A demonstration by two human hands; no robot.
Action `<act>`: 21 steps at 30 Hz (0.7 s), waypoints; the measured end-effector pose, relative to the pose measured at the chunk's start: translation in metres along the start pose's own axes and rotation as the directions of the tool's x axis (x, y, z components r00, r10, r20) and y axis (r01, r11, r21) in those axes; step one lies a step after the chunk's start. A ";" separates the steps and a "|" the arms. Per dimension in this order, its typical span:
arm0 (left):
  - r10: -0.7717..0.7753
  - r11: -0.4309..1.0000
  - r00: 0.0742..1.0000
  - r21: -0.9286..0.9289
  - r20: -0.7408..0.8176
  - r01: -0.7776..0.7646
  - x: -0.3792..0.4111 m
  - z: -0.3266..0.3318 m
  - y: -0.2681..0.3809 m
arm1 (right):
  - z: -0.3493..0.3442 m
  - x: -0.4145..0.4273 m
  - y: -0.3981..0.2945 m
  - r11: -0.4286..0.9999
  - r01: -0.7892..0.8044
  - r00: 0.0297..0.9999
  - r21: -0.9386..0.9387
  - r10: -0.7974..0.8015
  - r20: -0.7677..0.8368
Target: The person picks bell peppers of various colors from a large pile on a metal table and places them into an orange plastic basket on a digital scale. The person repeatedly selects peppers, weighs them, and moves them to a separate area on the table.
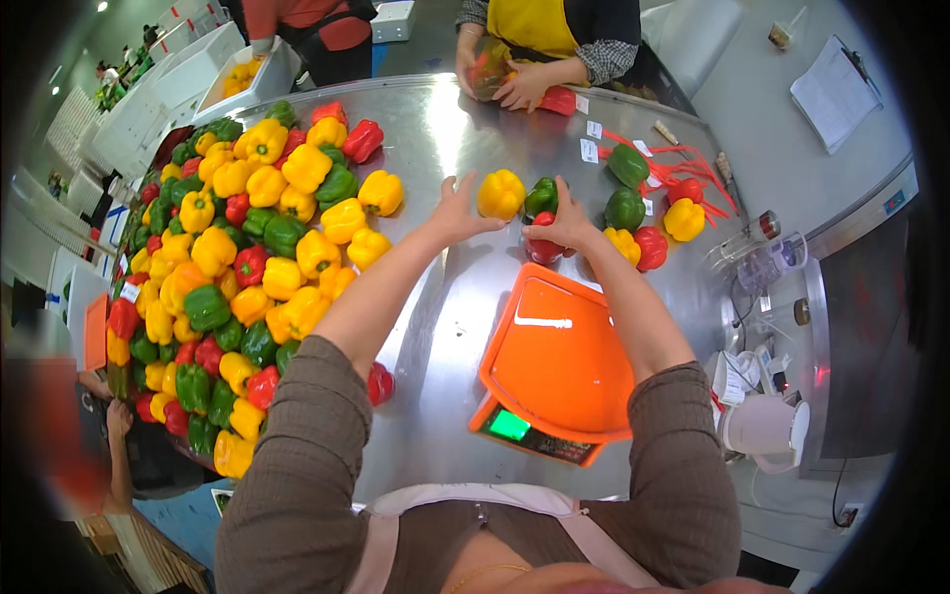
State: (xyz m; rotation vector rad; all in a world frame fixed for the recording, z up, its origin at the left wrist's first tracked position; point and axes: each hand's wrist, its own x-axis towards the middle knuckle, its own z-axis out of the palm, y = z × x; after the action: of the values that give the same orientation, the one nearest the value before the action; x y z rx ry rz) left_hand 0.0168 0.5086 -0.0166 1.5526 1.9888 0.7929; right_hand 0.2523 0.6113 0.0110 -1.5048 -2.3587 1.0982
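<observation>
My left hand point(462, 214) is spread wide just left of a yellow bell pepper point(501, 195), thumb apart from the fingers and nothing held. My right hand point(568, 223) curls around a green bell pepper point(542, 199) and a red bell pepper point(543, 245), which sit against each other on the steel table point(438, 327). Its thumb lies across the red one, while a finger reaches along the far side of the green one. Directly in front of these peppers stands an orange weighing scale point(557, 349) with a bare tray and a lit green display.
A large heap of mixed bell peppers point(215, 252) covers the left side. More peppers point(626, 208), red tape strips point(690, 167) and labels lie right. Across the table, a co-worker's hands point(523, 85) hold bagged peppers. Jars point(749, 237) and a white pitcher point(761, 427) stand at right.
</observation>
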 end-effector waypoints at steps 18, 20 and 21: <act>0.001 0.908 0.969 -0.406 -0.248 -0.104 0.011 0.025 0.042 | -0.057 -0.062 -0.041 0.926 0.159 0.986 0.342 -0.131 -0.104; 0.056 0.902 0.956 -0.396 -0.288 -0.172 -0.018 0.001 0.075 | -0.074 -0.092 -0.042 0.913 0.358 0.921 0.199 -0.310 -0.235; 0.080 0.899 0.955 -0.392 -0.286 -0.193 -0.048 -0.017 0.104 | -0.082 -0.113 -0.040 0.894 0.433 0.876 0.114 -0.388 -0.287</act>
State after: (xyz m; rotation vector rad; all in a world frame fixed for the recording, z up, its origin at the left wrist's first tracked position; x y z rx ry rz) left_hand 0.0873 0.4786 0.0703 1.3952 1.7346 1.4456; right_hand 0.3172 0.5488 0.1248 -0.9516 -2.1912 0.9106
